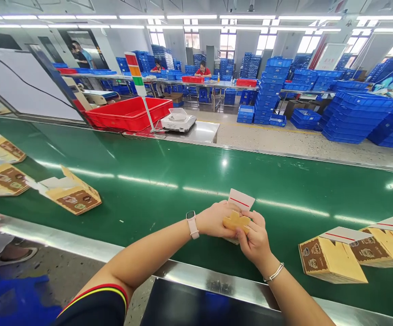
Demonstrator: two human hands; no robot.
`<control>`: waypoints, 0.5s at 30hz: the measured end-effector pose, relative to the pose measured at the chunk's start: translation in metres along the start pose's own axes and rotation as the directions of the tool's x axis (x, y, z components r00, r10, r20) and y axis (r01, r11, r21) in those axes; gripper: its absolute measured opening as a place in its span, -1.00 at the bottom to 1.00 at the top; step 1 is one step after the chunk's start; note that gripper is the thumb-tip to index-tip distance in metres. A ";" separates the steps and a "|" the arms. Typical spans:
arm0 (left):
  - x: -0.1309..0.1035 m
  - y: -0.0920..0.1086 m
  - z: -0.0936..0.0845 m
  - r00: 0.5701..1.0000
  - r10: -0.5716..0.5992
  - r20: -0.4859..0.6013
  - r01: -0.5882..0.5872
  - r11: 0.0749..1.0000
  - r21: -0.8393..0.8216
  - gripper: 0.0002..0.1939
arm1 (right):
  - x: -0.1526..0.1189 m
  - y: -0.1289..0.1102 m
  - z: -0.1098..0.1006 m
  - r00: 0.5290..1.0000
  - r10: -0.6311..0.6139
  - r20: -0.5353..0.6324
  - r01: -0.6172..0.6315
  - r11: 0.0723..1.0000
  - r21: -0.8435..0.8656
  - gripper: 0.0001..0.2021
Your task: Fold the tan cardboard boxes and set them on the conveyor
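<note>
Green belt (pixel 169 181), both hands' grip (pixel 216 219) (pixel 255 240) round small yellow carton (pixel 237 221) (flap up)

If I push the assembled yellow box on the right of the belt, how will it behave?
The yellow box probably slides easily, since the green belt looks smooth. It seems light, thin card, so it may dent. Its open white flap would likely flop.

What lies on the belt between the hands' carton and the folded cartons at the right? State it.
Nothing: in the head view only bare green belt separates the carton held by the left hand and right hand from the folded cartons.
</note>
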State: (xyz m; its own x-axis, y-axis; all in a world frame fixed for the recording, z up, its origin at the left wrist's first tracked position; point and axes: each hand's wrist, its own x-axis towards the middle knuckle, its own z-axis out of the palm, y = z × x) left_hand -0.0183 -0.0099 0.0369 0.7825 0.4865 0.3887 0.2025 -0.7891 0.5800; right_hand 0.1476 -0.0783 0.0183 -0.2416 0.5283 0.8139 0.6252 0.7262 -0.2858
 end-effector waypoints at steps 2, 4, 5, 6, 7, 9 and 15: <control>-0.007 0.002 0.008 0.994 0.048 -0.093 -0.049 0.999 -0.010 -0.62 | -0.003 0.000 -0.003 0.998 0.057 -0.006 -0.056 0.995 0.085 -0.83; -0.014 0.002 0.014 0.979 0.073 -0.190 -0.073 0.997 0.008 -0.55 | -0.004 0.001 -0.006 0.988 0.152 -0.031 -0.143 0.972 0.186 -0.84; -0.017 0.001 0.015 0.974 0.080 -0.210 -0.076 0.997 0.027 -0.56 | -0.004 0.003 -0.008 0.980 0.194 -0.045 -0.179 0.958 0.226 -0.85; -0.019 0.001 0.016 0.973 0.079 -0.217 -0.069 0.996 0.051 -0.58 | -0.004 0.004 -0.009 0.972 0.228 -0.055 -0.207 0.945 0.253 -0.87; -0.019 0.000 0.017 0.974 0.071 -0.215 -0.056 0.996 0.074 -0.62 | -0.003 0.006 -0.011 0.965 0.256 -0.060 -0.232 0.936 0.265 -0.88; -0.017 0.001 0.017 0.977 0.059 -0.204 -0.042 0.995 0.089 -0.69 | -0.003 0.007 -0.013 0.948 0.311 -0.070 -0.284 0.923 0.259 -0.86; 0.000 0.015 0.033 0.965 -0.011 -0.262 -0.026 0.990 -0.140 -0.70 | -0.007 0.004 -0.014 0.774 0.597 -0.210 -0.548 0.799 0.248 -0.53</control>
State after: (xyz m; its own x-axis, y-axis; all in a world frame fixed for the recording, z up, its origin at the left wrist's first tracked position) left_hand 0.0042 -0.0342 0.0219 0.5986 0.5767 0.5559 0.0978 -0.7414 0.6639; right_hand 0.1623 -0.0851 0.0187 0.3422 0.7500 0.5661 0.4477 0.3995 -0.8000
